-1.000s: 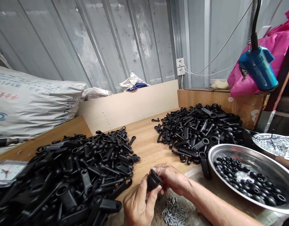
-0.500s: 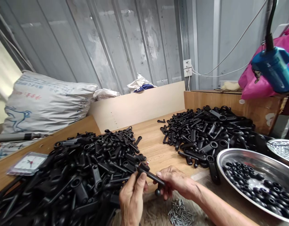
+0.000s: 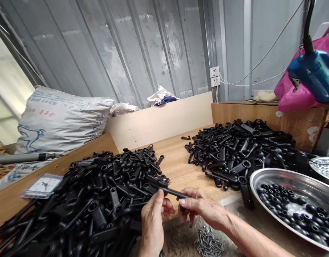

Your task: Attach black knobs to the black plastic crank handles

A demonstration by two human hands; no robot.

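Note:
In front of me a black crank handle [image 3: 175, 193] lies almost level between my two hands. My right hand [image 3: 200, 206] pinches its right end, where the small knob is mostly hidden by the fingers. At the other end, my left hand [image 3: 153, 223] has its thumb against the arm and its fingers curled below. Many similar black crank handles [image 3: 100, 210] are heaped on the left, close to my left hand. Below my right hand lies a small pile of metal pins or screws [image 3: 209, 242]. A second heap of black crank handles [image 3: 234, 153] is at the right rear.
A steel bowl [image 3: 257, 194] of round black knobs [image 3: 298, 210] stands at right, beside a dish of small metal parts [image 3: 326, 167]. A blue power tool [image 3: 313, 76] hangs above. Boards [image 3: 164, 119] edge the wooden table [image 3: 175, 160]. A clock [image 3: 43, 185] lies left.
The crank handle has tilted closer to level, and its knob has gone behind my right fingers. My left hand has shifted slightly right; the view has turned a little.

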